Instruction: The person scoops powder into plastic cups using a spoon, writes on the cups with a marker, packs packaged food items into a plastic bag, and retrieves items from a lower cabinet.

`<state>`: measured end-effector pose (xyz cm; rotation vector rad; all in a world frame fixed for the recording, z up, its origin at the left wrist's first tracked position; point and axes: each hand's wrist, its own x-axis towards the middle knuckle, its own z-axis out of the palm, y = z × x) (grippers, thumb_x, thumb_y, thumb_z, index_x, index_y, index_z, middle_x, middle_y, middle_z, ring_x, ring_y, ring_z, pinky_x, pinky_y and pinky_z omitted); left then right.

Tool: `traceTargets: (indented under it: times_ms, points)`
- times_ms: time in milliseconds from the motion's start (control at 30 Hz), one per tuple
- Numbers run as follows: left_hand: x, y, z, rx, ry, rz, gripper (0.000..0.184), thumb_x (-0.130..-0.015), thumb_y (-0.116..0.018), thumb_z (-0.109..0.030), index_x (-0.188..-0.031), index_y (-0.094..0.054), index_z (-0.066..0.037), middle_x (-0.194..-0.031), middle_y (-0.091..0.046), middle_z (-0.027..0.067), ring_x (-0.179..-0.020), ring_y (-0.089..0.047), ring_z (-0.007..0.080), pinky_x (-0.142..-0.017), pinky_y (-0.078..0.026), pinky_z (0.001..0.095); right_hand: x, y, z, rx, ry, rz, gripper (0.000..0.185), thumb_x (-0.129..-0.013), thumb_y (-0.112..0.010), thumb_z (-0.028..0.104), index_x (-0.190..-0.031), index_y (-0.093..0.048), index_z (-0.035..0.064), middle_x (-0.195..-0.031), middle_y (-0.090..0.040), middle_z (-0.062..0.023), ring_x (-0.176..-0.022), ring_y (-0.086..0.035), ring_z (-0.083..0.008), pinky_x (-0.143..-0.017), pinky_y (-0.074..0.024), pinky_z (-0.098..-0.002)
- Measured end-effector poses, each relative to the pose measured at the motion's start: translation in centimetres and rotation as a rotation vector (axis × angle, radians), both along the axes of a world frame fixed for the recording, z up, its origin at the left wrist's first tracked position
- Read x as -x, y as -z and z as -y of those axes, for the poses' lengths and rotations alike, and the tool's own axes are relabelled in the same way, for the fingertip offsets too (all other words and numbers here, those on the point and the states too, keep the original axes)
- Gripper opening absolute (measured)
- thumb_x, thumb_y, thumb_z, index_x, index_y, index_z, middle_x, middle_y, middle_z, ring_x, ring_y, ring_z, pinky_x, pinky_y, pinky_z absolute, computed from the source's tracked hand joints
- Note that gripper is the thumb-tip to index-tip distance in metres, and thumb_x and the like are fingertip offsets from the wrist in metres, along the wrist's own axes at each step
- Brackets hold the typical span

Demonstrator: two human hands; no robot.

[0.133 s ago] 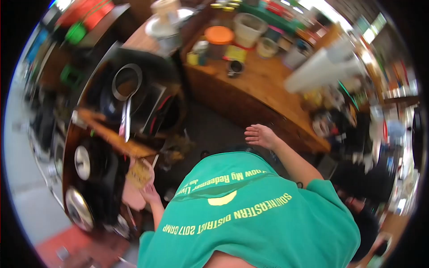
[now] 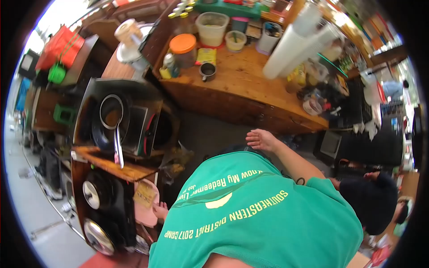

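At the lower left, my left hand [image 2: 160, 210] is at the right edge of a pink board-like thing [image 2: 145, 216], its fingers partly stretched out. Whether they touch the edge is hard to tell. A yellowish-brown packet [image 2: 145, 195] with dark lettering lies on the pink surface. My right hand [image 2: 261, 140] hangs in the air in front of the wooden counter, holding nothing, with its fingers extended. Left of centre, a dark pan [image 2: 99, 134] sits on a stove, and a ring-shaped strainer or ladle [image 2: 117, 143] with a long metal handle rests over it.
Ahead is a wooden counter [image 2: 243, 85] bearing an orange-lidded jar [image 2: 183, 49], a metal mug [image 2: 208, 71], tubs and stacked plastic cups [image 2: 286, 51]. Two pot lids [image 2: 91, 194] are at the lower left. Another person [image 2: 368, 203] in dark clothing is at the right.
The view has turned, so the counter and stove sit further left and the stove lower. My left hand has shifted slightly off the pink surface towards its edge. My right hand stays extended.
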<state>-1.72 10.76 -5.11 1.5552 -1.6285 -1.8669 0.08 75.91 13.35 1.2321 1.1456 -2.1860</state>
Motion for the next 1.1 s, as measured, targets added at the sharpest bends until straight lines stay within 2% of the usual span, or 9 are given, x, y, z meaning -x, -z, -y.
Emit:
traceTargets:
  times_ms: [33, 100, 233, 267, 367, 433, 533, 633, 1100]
  points:
    - [-1.1, -1.9, 0.0, 0.158, 0.046, 0.038, 0.046, -0.095, -0.067, -0.032, -0.127, -0.058, -0.001, -0.11, -0.066, 0.0162, -0.091, -0.069, 0.0292, -0.064, -0.058, 0.0363, -2.7, 1.2, 0.7, 0.035, 0.024, 0.037, 0.04, -0.097, -0.058, 0.041, -0.119, -0.063, 0.0087, -0.111, -0.071, -0.007, -0.091, -0.068, -0.0229, -0.084, -0.0554, -0.0413]
    - [-1.5, -2.5, 0.4, 0.339, 0.384, 0.018, 0.036, -0.094, -0.07, -0.025, -0.119, -0.064, 0.0, -0.095, -0.069, 0.0125, -0.076, -0.069, 0.0219, -0.057, -0.055, 0.031, -6.5, 2.6, 1.0, 0.053, 0.082, 0.046, 0.04, -0.097, -0.057, 0.042, -0.119, -0.063, 0.009, -0.108, -0.071, -0.0056, -0.088, -0.068, -0.022, -0.082, -0.0556, -0.0404]
    - [3.4, -5.1, -8.3, 0.177, 0.951, -0.274, 0.026, -0.095, -0.07, -0.019, -0.11, -0.067, 0.002, -0.087, -0.071, 0.0087, -0.066, -0.066, 0.0143, -0.056, -0.054, 0.0262, -12.1, 3.5, -2.6, -0.029, 0.195, 0.095, 0.043, -0.097, -0.058, 0.04, -0.124, -0.062, 0.006, -0.115, -0.069, -0.0086, -0.095, -0.066, -0.0224, -0.085, -0.0543, -0.0385]
    - [5.0, -8.6, -13.9, 0.46, 1.062, -0.196, 0.023, -0.095, -0.069, -0.018, -0.108, -0.068, 0.002, -0.088, -0.071, 0.0085, -0.068, -0.066, 0.013, -0.058, -0.054, 0.0255, -13.5, 4.3, -3.8, -0.102, 0.178, 0.102, 0.046, -0.097, -0.059, 0.041, -0.126, -0.062, 0.0052, -0.117, -0.068, -0.0089, -0.096, -0.066, -0.0229, -0.086, -0.0543, -0.0389]
    - [10.3, -11.0, -24.2, 0.252, 1.309, -0.19, 0.021, -0.097, -0.068, -0.017, -0.107, -0.069, 0.002, -0.088, -0.069, 0.0044, -0.07, -0.063, 0.0098, -0.063, -0.051, 0.0239, -16.9, 5.5, -7.5, -0.228, 0.133, 0.124, 0.052, -0.095, -0.062, 0.043, -0.131, -0.06, 0.0055, -0.123, -0.066, -0.0099, -0.099, -0.066, -0.0247, -0.085, -0.0544, -0.0407]
    - [13.2, -11.3, -30.8, 0.402, 1.496, -0.291, 0.022, -0.096, -0.068, -0.018, -0.109, -0.07, 0.0, -0.081, -0.067, 0.0018, -0.069, -0.061, 0.0079, -0.061, -0.05, 0.0248, -18.6, 5.9, -9.9, -0.491, -0.038, 0.214, 0.048, -0.092, -0.064, 0.044, -0.122, -0.068, 0.0067, -0.114, -0.072, -0.0079, -0.098, -0.068, -0.024, -0.085, -0.0539, -0.0391]
    - [16.7, -9.8, -39.5, 0.541, 1.673, -0.369, 0.026, -0.092, -0.07, -0.019, -0.11, -0.071, 0.0, -0.093, -0.075, 0.0123, -0.085, -0.072, 0.0175, -0.078, -0.055, 0.0312, -21.7, 6.6, -13.7, -0.777, -0.284, 0.205, 0.049, -0.09, -0.067, 0.043, -0.118, -0.07, 0.0036, -0.114, -0.073, -0.0131, -0.103, -0.069, -0.0267, -0.088, -0.0532, -0.038]
    - [16.8, -10.9, -48.2, 0.56, 1.764, -0.468, 0.026, -0.092, -0.07, -0.019, -0.111, -0.071, -0.001, -0.094, -0.075, 0.0124, -0.084, -0.071, 0.0177, -0.078, -0.056, 0.0314, -24.4, 6.1, -16.5, -0.843, -0.293, 0.221, 0.048, -0.089, -0.069, 0.041, -0.117, -0.071, 0.0017, -0.113, -0.073, -0.0175, -0.107, -0.069, -0.0276, -0.09, -0.0528, -0.0366]
    - [10.7, -16.1, -69.9, 0.502, 2.428, -0.409, 0.033, -0.091, -0.07, -0.022, -0.116, -0.069, -0.001, -0.096, -0.074, 0.0193, -0.084, -0.073, 0.0289, -0.077, -0.057, 0.0378, -23.9, 2.9, -25.0, -0.845, 0.163, 0.006, 0.047, -0.089, -0.074, 0.03, -0.123, -0.065, -0.0012, -0.113, -0.072, -0.0143, -0.101, -0.069, -0.0212, -0.089, -0.0526, -0.0332]
